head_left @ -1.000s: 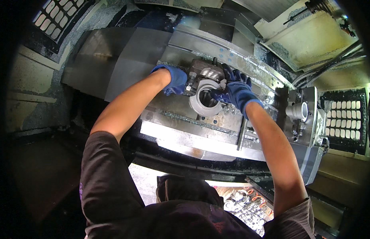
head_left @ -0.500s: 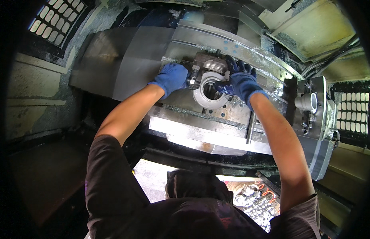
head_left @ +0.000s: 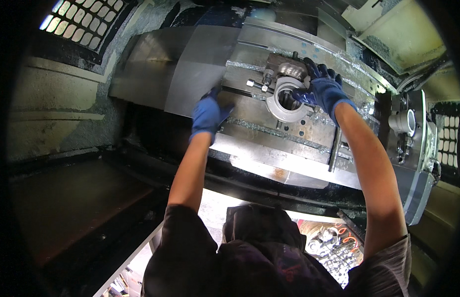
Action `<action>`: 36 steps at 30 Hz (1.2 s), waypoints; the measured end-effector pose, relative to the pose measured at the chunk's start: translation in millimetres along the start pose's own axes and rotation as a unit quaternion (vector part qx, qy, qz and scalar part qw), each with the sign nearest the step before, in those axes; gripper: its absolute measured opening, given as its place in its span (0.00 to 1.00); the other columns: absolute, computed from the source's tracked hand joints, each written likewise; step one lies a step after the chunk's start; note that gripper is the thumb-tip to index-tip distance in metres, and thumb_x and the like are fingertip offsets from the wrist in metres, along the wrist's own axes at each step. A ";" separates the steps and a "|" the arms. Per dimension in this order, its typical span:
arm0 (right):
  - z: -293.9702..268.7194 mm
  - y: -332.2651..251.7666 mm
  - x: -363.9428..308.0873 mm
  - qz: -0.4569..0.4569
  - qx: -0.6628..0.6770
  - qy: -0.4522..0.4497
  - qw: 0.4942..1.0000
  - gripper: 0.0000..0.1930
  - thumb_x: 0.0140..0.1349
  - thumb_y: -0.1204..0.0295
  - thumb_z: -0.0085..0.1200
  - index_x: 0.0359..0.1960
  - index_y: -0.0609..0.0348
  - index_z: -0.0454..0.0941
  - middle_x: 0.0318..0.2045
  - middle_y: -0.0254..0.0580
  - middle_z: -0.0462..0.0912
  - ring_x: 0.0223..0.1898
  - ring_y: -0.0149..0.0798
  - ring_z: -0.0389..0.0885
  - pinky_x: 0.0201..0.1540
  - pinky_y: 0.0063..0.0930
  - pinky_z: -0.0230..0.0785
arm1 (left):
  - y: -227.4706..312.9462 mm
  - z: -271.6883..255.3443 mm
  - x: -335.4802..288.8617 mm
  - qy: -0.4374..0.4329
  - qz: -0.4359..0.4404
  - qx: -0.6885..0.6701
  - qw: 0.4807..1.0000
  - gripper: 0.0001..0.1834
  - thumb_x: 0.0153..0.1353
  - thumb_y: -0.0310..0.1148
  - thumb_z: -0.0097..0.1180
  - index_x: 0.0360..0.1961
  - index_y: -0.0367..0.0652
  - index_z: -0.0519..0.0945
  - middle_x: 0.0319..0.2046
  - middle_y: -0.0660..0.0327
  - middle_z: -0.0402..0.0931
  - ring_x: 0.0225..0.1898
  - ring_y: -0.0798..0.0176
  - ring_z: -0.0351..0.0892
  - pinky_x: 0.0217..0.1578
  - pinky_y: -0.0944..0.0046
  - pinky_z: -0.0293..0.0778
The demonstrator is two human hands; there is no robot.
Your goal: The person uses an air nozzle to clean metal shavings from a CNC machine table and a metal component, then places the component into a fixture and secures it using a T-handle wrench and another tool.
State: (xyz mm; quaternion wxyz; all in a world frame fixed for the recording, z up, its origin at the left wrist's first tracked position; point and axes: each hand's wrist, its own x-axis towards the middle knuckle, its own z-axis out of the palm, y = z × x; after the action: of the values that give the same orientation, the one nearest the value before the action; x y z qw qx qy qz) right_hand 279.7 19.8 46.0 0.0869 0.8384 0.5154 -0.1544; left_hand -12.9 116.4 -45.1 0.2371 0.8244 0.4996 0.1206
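Observation:
A round grey metal casting [head_left: 285, 115] with a wide bore sits in a fixture on the slotted machine table [head_left: 259, 126]. Behind it rises a ribbed metal block [head_left: 291, 69], and a clamp bolt [head_left: 257, 85] juts out to the left. My right hand [head_left: 329, 91], in a blue glove with dark coated fingers, holds the casting's right side. Its thumb reaches over the rim at the bore, while the other fingers stretch past the block. Away to the left, my gloved left hand [head_left: 208, 116] hovers by the table's left part, holding nothing, thumb apart from the fingers.
Metal chips lie along the table slots. A dark bar [head_left: 334, 151] rests across the table's right front. On the right stands an upright fixture [head_left: 402, 123] with another round part. A flat metal cover [head_left: 190, 74] extends left; grated windows [head_left: 86, 22] sit in the enclosure walls.
My left hand has let go of the clamp bolt and moved left and nearer to me, its fingers opening. My right hand stays at the casting. The whole view has shifted slightly.

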 end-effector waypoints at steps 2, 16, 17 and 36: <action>5.5 0.6 0.4 0.002 -0.010 0.019 1.000 0.56 0.40 0.39 0.65 0.70 0.33 0.45 0.68 0.52 0.53 0.69 0.61 0.47 0.67 0.61 0.36 | -11.3 -12.0 -26.3 -0.082 -0.050 0.050 0.994 0.28 0.49 0.45 0.65 0.49 0.43 0.76 0.42 0.47 0.79 0.45 0.43 0.78 0.46 0.52 0.74; 9.7 3.1 0.7 -0.005 -0.026 0.046 0.999 0.55 0.41 0.37 0.62 0.70 0.33 0.45 0.68 0.51 0.55 0.67 0.61 0.53 0.67 0.59 0.40 | -30.7 56.0 -71.9 -0.048 -0.049 -0.043 0.997 0.10 0.57 0.35 0.53 0.37 0.43 0.79 0.26 0.52 0.81 0.31 0.51 0.82 0.30 0.54 0.75; 8.9 5.3 3.4 -0.005 -0.023 0.051 0.998 0.55 0.41 0.37 0.61 0.70 0.33 0.45 0.68 0.52 0.54 0.67 0.62 0.52 0.67 0.59 0.40 | -13.4 58.0 -78.7 -0.118 -0.280 -0.409 0.860 0.09 0.59 0.34 0.54 0.38 0.42 0.79 0.29 0.57 0.82 0.31 0.59 0.82 0.29 0.62 0.76; 8.2 1.0 -0.1 -0.011 0.004 0.014 1.000 0.58 0.42 0.32 0.57 0.71 0.36 0.39 0.71 0.54 0.42 0.70 0.65 0.38 0.67 0.65 0.30 | 123.6 88.4 -92.9 -0.158 -0.430 -0.863 0.214 0.13 0.64 0.40 0.50 0.38 0.39 0.76 0.29 0.63 0.79 0.26 0.71 0.78 0.23 0.73 0.77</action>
State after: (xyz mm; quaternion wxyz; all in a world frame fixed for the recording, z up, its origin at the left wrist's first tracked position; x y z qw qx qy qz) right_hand 279.2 16.7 38.4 0.0748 0.8351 0.5250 -0.1460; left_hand 76.5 -37.3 -54.3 0.8930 -0.2239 0.3194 0.2246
